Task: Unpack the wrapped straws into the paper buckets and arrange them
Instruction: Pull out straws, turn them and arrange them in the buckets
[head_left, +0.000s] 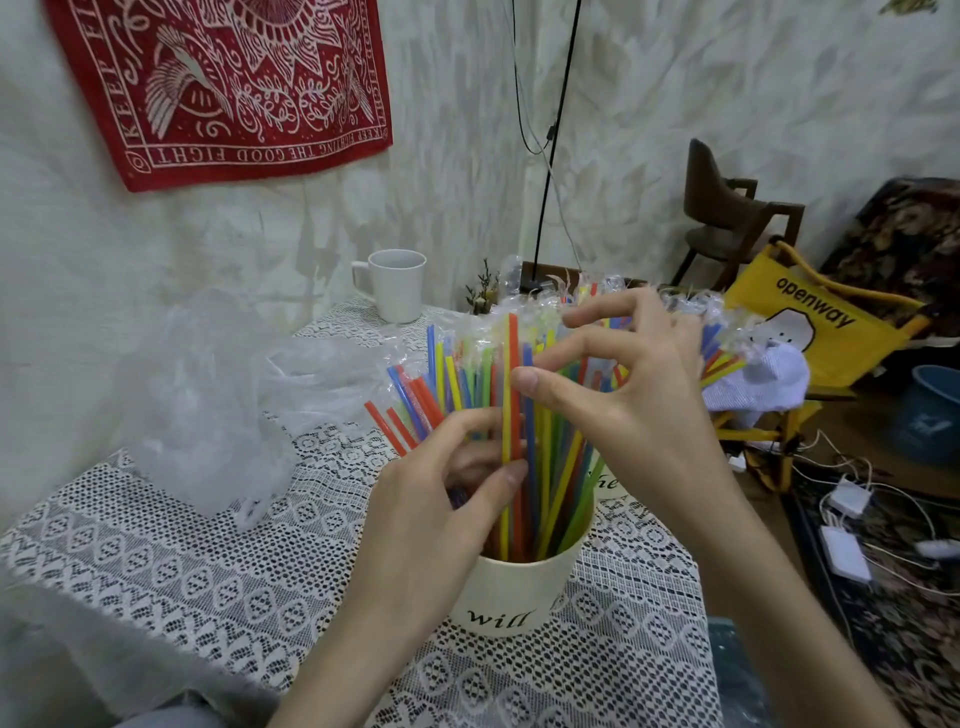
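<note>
Both hands work among coloured straws (524, 415) standing upright in a cream paper bucket (511, 592) on the lace tablecloth (156, 561). Left hand (441, 499) pinches straws low between thumb and curled fingers; right hand (623, 384) spreads loosely curved fingers over the wrapped tops. Behind: second bucket (608, 486), crumpled plastic bag (218, 395), white mug (396, 285).

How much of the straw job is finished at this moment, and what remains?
Done: many wrapped straws stand in the paper bucket; an empty plastic bag lies beside it. In hand: the left hand pinches straws low while the right hand spreads their tops. Left: a second bucket behind is mostly hidden; its filling cannot be judged.
</note>
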